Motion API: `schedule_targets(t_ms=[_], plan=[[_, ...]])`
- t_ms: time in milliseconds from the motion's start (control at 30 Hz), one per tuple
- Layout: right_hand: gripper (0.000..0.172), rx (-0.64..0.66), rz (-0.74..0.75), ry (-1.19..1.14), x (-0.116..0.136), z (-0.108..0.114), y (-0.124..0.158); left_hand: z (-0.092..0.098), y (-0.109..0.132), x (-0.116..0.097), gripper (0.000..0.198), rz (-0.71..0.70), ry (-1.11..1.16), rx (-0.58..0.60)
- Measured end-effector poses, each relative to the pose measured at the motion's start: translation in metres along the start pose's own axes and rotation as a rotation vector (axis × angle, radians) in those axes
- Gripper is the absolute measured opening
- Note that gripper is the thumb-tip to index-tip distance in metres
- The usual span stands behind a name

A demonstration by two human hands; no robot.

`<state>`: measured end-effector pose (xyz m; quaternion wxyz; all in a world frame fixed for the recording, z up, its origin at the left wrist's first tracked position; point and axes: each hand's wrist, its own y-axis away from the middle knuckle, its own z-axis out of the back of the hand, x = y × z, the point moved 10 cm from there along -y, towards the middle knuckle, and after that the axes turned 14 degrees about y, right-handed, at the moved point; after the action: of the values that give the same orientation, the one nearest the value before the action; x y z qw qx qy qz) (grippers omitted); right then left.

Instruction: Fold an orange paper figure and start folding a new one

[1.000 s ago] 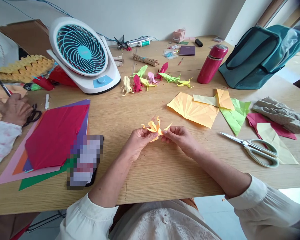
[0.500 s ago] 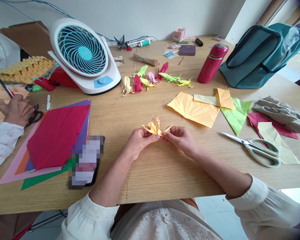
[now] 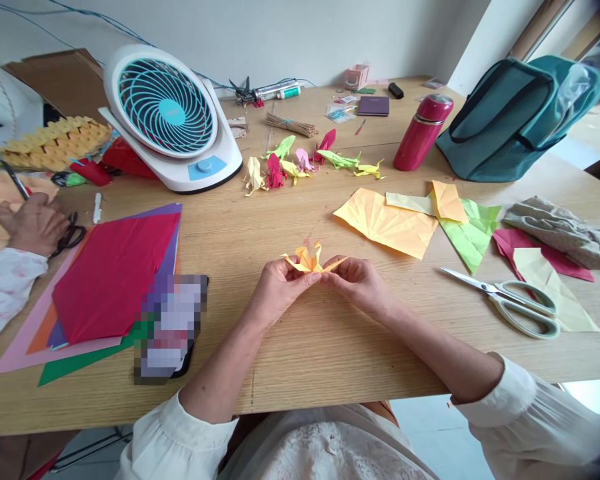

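Orange paper figure (image 3: 307,261) grasped by left hand (image 3: 283,288) and right hand (image 3: 359,283), near the middle of the desk (image 3: 320,357).
The left hand pinches the figure's body between thumb and fingers; the right hand pinches its right-pointing end, thumb tips close together. To the right, scissors (image 3: 493,289) lie with blades pointing left; beyond the hands lies a creased orange sheet (image 3: 380,225). A phone (image 3: 177,320) lies left of the left forearm, beside stacked coloured sheets (image 3: 113,273). Further back, small folded figures (image 3: 275,173) sit between fan (image 3: 173,113) and flask (image 3: 419,139).
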<state>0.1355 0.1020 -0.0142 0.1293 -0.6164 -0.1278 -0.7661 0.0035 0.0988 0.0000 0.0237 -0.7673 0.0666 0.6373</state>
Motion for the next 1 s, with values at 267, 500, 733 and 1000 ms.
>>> schedule_targets(t_ms=[267,500,733,1000], plan=[[0.041,-0.041,0.152,0.059,0.022,0.0,0.005,-0.003,0.001,0.001,0.033,-0.044,-0.07,0.016],[0.05,-0.004,0.056,0.062,0.01,-0.003,0.003,-0.007,0.003,-0.007,0.034,-0.028,0.042,0.047],[0.051,0.023,0.033,0.087,0.011,-0.005,0.004,-0.006,0.001,0.003,0.041,0.105,0.19,0.019],[0.049,0.013,0.043,0.072,0.01,-0.005,0.003,-0.007,-0.001,0.002,0.041,0.07,0.198,0.031]])
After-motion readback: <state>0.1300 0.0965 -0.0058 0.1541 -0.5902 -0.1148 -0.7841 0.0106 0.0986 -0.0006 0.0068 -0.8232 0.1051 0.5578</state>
